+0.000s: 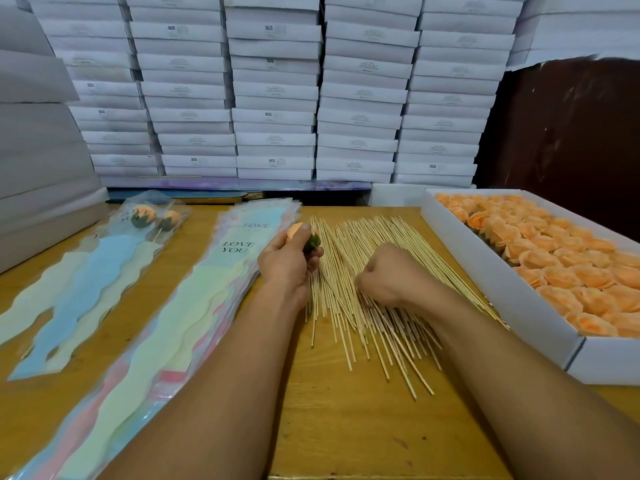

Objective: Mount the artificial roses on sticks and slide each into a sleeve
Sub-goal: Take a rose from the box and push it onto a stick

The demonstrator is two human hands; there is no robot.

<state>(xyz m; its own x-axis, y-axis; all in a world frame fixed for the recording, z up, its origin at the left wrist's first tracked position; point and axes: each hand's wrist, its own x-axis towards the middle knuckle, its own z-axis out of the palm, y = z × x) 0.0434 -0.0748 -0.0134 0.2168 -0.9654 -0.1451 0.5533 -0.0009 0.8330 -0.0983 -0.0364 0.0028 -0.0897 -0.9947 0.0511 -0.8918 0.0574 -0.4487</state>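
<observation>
Presently, one station, items listed relative to the stick pile (363,271) at the middle of the worktop (346,427).

Left hand (287,261): just left of the pile, its grip closed round a single orange rose (298,233), green base pointing toward the sticks.

Right hand (384,275): resting on the pile, fingers curled down among the sticks. Whether its grip has a stick pinched cannot be told; the fingertips are hidden.

Empty sleeves (207,289): a stack left of the pile, printed "LOVE YOU".

Finished pieces (152,216): further left of the pile, two roses on sticks inside sleeves.

Rose box (502,278): right of the pile, a white tray packed with orange roses.

White cartons (273,98): stacked behind the pile against the wall.

Step, as judged: picking one stick to push into the held rose.

Risks, as judged: the sticks lie crossed and tangled, so lifting one may drag neighbours off the worktop edge or bring up two; an off-centre push could split the base or pierce the petals; a tight squeeze may crush the bloom.
</observation>
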